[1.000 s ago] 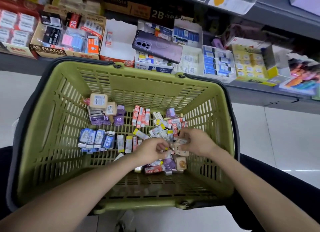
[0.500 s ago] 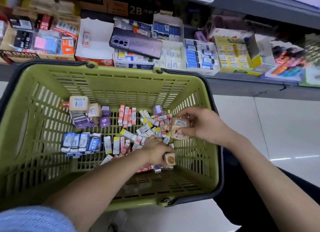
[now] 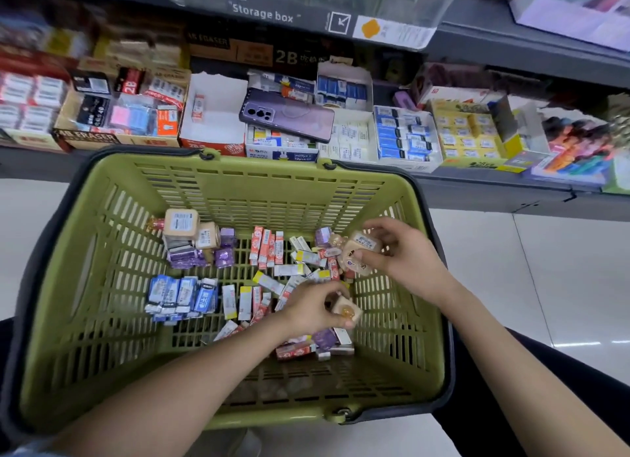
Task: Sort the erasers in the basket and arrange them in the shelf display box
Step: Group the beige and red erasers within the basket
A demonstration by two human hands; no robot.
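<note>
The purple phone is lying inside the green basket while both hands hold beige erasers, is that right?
Not quite. The head view shows the purple phone lying on the display boxes on the shelf, behind the green basket, not inside it. The left hand and right hand do hold beige erasers.

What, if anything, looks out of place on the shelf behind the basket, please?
A purple phone lies flat across the open eraser boxes on the shelf. It does not look like stock, and it covers part of them.
</note>
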